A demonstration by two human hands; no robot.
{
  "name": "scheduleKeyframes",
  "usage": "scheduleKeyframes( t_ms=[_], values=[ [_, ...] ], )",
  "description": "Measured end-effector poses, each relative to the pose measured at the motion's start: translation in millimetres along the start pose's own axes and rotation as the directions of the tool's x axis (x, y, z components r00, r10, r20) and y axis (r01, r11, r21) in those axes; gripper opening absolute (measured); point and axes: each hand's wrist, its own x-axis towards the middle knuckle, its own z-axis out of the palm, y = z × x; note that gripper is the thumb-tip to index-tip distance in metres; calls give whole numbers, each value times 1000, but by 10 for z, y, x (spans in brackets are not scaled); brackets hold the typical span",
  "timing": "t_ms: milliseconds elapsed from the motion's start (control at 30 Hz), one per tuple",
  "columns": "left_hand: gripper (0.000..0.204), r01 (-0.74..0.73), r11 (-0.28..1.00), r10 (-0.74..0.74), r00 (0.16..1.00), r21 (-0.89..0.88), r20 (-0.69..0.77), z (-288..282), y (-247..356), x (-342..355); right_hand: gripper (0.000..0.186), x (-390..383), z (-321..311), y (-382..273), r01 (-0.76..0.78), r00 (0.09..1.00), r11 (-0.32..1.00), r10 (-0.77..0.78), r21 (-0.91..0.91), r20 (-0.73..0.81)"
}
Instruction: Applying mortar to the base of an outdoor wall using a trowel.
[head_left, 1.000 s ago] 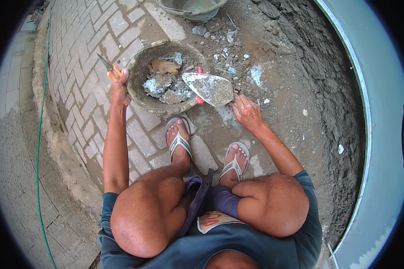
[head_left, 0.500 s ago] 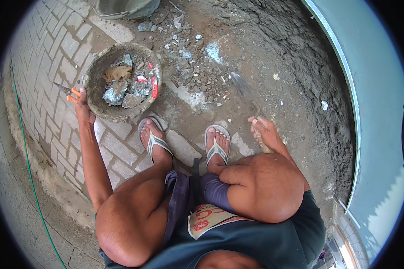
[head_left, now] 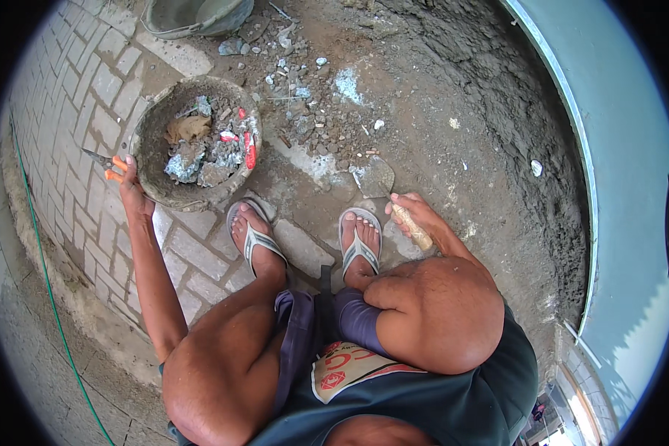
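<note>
My right hand (head_left: 418,214) is closed round the pale wooden handle of a trowel (head_left: 376,178). Its blade lies low over the ground at the near edge of the rubble, with pale bits at its left side. Over on the left, my left hand (head_left: 135,195) presses against the outer side of a mortar-caked bucket (head_left: 143,175). Its fingers are closed at an orange-handled tool with a dark pointed end (head_left: 114,169), whose exact kind I cannot tell. Inside the bucket are broken mortar chunks (head_left: 188,165), a brown lump (head_left: 189,128) and red-and-white scraps (head_left: 250,151).
A second bucket (head_left: 201,30) stands at the far left. Loose rubble (head_left: 312,119) and blue-white powder (head_left: 348,85) lie between my feet and the far ground. Rough dark mortar (head_left: 528,126) runs along a pale blue wall (head_left: 624,149). A green hose (head_left: 43,260) crosses the left side.
The trowel has swung down and left, its blade now nearer my feet. My right hand has shifted left, showing more of the handle. My left hand stays beside the bucket, and the view has turned slightly.
</note>
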Motion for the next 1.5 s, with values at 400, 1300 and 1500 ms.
scheduleKeyframes(
  t_ms=[400,1300,1500],
  values=[
    [42,-51,999,51,999,12,1,79,-17,-86,44,-16,19,-6,56,998,997,-55,-54,15],
    [49,-108,994,109,991,22,-81,165,-29,-222,42,-123,1221,-1035,467,741,211,-623,-859,250],
    [42,4,1000,-4,999,-18,-40,47,-32,-182,38,-100,1174,-1255,470,852,705,-520,-531,63]
  ],
)
